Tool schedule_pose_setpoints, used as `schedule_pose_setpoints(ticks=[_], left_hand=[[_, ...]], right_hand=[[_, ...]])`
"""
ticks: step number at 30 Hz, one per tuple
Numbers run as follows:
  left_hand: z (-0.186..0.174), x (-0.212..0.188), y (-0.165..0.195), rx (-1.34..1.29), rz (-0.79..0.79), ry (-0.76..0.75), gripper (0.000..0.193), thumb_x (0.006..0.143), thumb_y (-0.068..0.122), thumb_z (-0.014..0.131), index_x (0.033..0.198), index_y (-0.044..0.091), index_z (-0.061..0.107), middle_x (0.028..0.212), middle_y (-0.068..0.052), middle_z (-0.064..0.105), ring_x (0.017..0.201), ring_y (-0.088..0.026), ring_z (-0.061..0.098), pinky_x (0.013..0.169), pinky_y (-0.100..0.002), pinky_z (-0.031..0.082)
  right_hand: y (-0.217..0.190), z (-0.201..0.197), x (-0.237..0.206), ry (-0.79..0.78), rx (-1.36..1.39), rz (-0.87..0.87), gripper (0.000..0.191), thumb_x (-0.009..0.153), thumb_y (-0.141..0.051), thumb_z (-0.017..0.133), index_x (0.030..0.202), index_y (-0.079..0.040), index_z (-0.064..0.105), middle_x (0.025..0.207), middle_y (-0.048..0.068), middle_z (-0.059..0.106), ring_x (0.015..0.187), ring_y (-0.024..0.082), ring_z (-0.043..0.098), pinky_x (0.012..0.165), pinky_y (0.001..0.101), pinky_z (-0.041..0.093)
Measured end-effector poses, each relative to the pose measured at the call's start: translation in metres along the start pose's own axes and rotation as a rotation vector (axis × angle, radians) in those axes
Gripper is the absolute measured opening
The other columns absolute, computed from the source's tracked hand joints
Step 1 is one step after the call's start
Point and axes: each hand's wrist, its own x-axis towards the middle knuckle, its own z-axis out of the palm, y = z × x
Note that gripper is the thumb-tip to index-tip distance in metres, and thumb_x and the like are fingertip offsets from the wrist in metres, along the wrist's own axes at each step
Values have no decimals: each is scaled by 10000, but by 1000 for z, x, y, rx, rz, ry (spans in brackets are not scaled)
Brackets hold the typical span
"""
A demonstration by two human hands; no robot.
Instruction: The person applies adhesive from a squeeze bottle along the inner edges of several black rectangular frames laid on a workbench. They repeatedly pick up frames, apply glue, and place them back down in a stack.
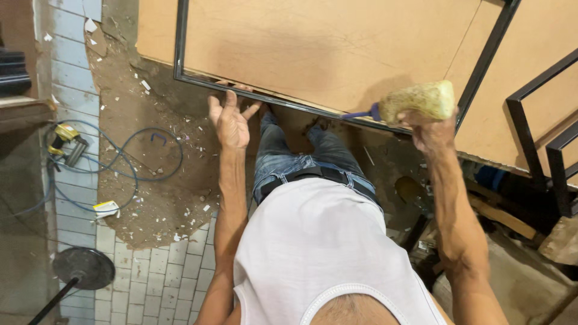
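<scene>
Left hand: the left hand (230, 122) is open, fingers spread, grasping nothing; fingertips lie against the near rail of the black rectangular metal frame (179, 42).
Right hand: the right hand (428, 128) is clenched around the blue handle of a paint roller with a pale yellowish fuzzy sleeve (416, 101).
Roller position: at right, raised just above the near rail, over the lower right part of the frame.
Roller axis: sleeve runs roughly left-right, slightly tilted up toward the right; handle end points left.
Frame: lies on a flat tan fibreboard sheet (313, 42); near rail slopes down to the right.
Person: white sleeveless shirt, blue jeans.
Surroundings: blue cable (135, 174) looped on the dirt floor at left; yellow power tool (64, 137) further left.
</scene>
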Motion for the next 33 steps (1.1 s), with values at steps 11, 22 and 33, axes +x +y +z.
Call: schedule_pose_setpoints(ticks=[11, 22, 33], left_hand=[[21, 6, -8, 93, 17, 93, 301, 994, 187, 716, 1252, 136, 570, 1098, -68, 699, 1061, -241, 705, 929, -628, 633], [27, 22, -2, 142, 60, 143, 255, 985, 185, 700, 1168, 97, 545, 1023, -103, 682, 994, -295, 719, 829, -630, 645], [114, 114, 9, 149, 60, 36, 292, 970, 120, 676, 1183, 26, 499, 1028, -125, 663, 925, -346, 741, 783, -560, 689]], right_hand=[[-80, -172, -39, 152, -231, -9, 442, 787, 168, 691, 1215, 90, 612, 1014, 198, 720, 803, 228, 755, 642, 304, 678], [-78, -194, -42, 181, 717, -161, 200, 816, 82, 697, 979, -31, 668, 973, 123, 729, 949, 277, 754, 891, 473, 653], [-50, -134, -60, 340, 863, -395, 281, 737, -11, 763, 1002, -83, 705, 1143, 90, 745, 1102, 280, 729, 1044, 531, 622]])
